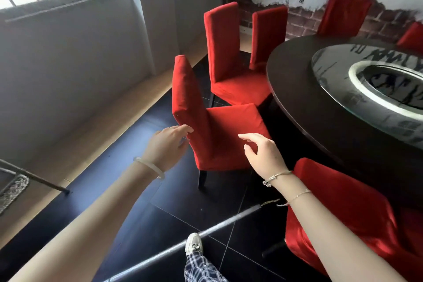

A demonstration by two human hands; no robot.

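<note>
At the centre of the floor (pixel 142 213), beside the left rim of the round counter (pixel 309 89), stands a red-covered chair (pixel 219 135), the object of the reach. Its backrest is on the left and its seat faces right, toward the counter, so the tall axis of the backrest rises away from the viewer while the seat lies across the line of approach. Both arms extend toward it from the near side. The left hand (pixel 166 147) is open, fingers stretched loosely forward, fingertips at the lower rear edge of the backrest; whether they touch the cloth cannot be told. The right hand (pixel 263 153) is likewise open, fingers relaxed and slightly bent, poised over the near side of the seat cover and holding nothing. The left hand is the nearer to the backrest, the right to the seat, so a two-handed hold would probably bracket the chair from the near side. Further red chairs stand beyond (pixel 229 52) and at near right (pixel 343 213); a pale pole (pixel 206 231) lies on the floor by a white shoe (pixel 194 244).
</note>
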